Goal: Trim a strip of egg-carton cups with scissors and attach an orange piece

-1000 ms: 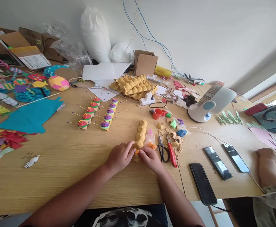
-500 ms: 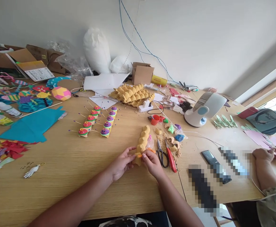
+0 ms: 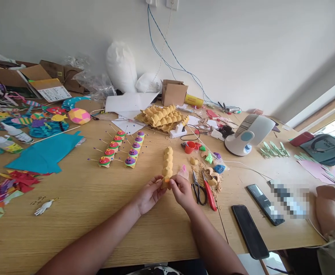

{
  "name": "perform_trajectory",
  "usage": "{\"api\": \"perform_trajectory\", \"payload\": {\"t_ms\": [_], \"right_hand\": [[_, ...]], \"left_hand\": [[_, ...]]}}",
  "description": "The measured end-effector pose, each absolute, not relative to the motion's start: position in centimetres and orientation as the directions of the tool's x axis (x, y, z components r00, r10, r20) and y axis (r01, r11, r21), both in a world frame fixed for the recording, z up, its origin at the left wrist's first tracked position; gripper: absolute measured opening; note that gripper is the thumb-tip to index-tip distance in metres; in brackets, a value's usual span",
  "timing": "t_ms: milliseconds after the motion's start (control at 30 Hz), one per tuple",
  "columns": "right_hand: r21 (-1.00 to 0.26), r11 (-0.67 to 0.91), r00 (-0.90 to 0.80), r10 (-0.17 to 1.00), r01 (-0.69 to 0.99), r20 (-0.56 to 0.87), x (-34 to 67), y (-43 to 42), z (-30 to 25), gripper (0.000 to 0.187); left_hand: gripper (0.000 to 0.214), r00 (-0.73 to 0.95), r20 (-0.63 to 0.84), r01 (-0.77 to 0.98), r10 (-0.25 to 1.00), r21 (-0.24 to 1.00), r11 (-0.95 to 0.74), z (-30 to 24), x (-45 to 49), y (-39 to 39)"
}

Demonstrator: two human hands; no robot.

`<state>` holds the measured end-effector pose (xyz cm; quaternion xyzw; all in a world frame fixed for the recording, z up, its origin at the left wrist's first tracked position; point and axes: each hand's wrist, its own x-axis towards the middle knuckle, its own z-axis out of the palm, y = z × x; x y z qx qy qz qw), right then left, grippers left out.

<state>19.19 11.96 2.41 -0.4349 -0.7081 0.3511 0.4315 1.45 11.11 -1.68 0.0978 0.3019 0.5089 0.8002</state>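
Note:
A yellow egg-carton strip (image 3: 168, 160) points away from me, its bumps facing up. My left hand (image 3: 148, 196) grips its near end from the left side. A small orange strip (image 3: 168, 180), apparently modelling clay, lies across the nearest bump. With thumb and curled fingers, my right hand (image 3: 184, 194) presses the orange strip's right end against the carton. To the left stand two finished-looking carton caterpillars, one red and green (image 3: 109, 152), one purple (image 3: 132, 152), with pins sticking out. Black-handled scissors (image 3: 199, 190) and a red utility knife (image 3: 210, 194) lie beside my right hand.
Stacked egg cartons (image 3: 161, 117), a red cup (image 3: 189, 148), coloured clay lumps and carton scraps lie ahead. A white fan (image 3: 246, 135) stands right, above phones (image 3: 250, 231). Another person's hand (image 3: 329, 193) rests at far right. Teal paper (image 3: 45, 154) lies left.
The carton strip has turned slightly and now points straighter away from me. The orange strip lies flatter across its near bump, and its loose right end no longer shows. My view has shifted slightly.

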Motion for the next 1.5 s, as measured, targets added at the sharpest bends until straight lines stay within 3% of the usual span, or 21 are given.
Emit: {"api": "perform_trajectory", "payload": {"t_ms": [333, 500, 933, 1333, 1500], "right_hand": [[-0.784, 0.484, -0.317, 0.869, 0.388, 0.380, 19.8, 12.2, -0.3, 0.041], [-0.711, 0.515, -0.334, 0.856, 0.479, 0.396, 19.8, 12.4, -0.4, 0.036], [-0.663, 0.543, -0.283, 0.838, 0.516, 0.466, 19.5, 12.4, -1.0, 0.019], [-0.525, 0.606, -0.339, 0.784, 0.598, 0.519, 19.7, 12.7, -0.7, 0.021], [-0.528, 0.579, -0.324, 0.804, 0.622, 0.499, 19.8, 12.8, -0.7, 0.021]], "left_hand": [[0.028, 0.295, -0.407, -0.731, 0.864, 0.486, 0.479, -2.0, 1.0, 11.8], [0.032, 0.345, -0.352, -0.718, 0.870, 0.498, 0.486, -1.8, 1.2, 11.6], [0.040, 0.375, -0.258, -0.735, 0.891, 0.503, 0.455, -2.6, 1.4, 11.6], [0.037, 0.383, -0.269, -0.726, 0.884, 0.504, 0.468, -2.6, 1.6, 11.5], [0.036, 0.379, -0.265, -0.742, 0.887, 0.486, 0.462, -2.5, 1.5, 11.5]]}}
